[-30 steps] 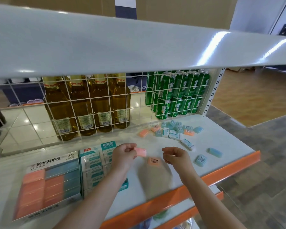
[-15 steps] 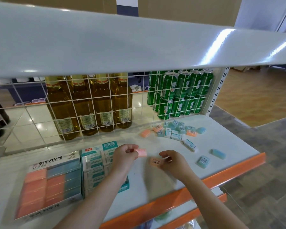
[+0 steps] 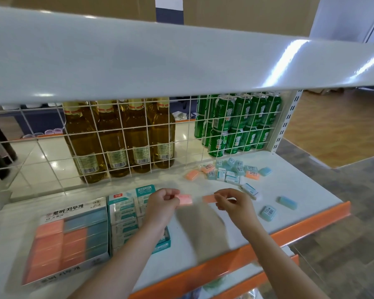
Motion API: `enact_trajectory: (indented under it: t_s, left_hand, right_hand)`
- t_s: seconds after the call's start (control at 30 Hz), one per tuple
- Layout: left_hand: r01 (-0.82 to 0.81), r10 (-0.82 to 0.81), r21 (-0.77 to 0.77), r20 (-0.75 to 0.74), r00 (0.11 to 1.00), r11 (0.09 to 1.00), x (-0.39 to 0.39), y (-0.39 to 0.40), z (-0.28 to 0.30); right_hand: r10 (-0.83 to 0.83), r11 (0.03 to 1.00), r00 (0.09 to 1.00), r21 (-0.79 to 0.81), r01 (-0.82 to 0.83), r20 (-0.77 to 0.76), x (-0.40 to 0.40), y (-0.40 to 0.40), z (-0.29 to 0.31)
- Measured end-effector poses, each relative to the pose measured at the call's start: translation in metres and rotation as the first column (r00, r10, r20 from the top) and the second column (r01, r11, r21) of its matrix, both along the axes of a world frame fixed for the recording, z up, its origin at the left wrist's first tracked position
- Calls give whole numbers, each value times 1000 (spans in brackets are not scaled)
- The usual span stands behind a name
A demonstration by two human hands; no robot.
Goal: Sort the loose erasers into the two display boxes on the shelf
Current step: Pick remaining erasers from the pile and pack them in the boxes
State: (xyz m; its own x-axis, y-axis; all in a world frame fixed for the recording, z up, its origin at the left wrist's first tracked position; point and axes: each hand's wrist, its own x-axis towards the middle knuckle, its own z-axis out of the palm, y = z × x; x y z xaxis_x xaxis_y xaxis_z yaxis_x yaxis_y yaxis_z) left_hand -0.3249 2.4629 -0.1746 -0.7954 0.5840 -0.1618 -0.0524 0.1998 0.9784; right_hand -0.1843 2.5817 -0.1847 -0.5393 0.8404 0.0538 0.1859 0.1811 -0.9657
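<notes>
You hold a pale pink rectangular eraser (image 3: pixel 184 199) in your left hand (image 3: pixel 161 205) and a salmon-orange rectangular eraser (image 3: pixel 208 198) in your right hand (image 3: pixel 235 203). The grey cardboard display box (image 3: pixel 70 240) shows orange and slate-blue blocks under black lettering. The teal-and-white cardboard display box (image 3: pixel 125 214) carries a red tag. Loose erasers in the pile (image 3: pixel 229 172) are light blue, white-sleeved and orange, some barcoded. The white shelf (image 3: pixel 203 231) has an orange edge; behind a white wire grid (image 3: pixel 121 134) stand amber glass bottles (image 3: pixel 117 137) and green cans (image 3: pixel 238 124).
</notes>
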Motion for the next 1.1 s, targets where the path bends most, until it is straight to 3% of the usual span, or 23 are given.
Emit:
enact_trajectory:
  t_s: [0.5, 0.87, 1.1]
  left_hand:
    - [100, -100, 31, 13, 995, 995, 9, -3, 8]
    - [74, -87, 127, 103, 991, 989, 18, -7, 15]
    - [56, -69, 128, 94, 993, 990, 17, -10, 17]
  right_hand:
    - [-80, 926, 975, -378, -4, -206, 3, -7, 10]
    - [91, 961, 989, -251, -117, -115, -4, -20, 7]
    - [193, 938, 976, -272, -213, -98, -4, -23, 8]
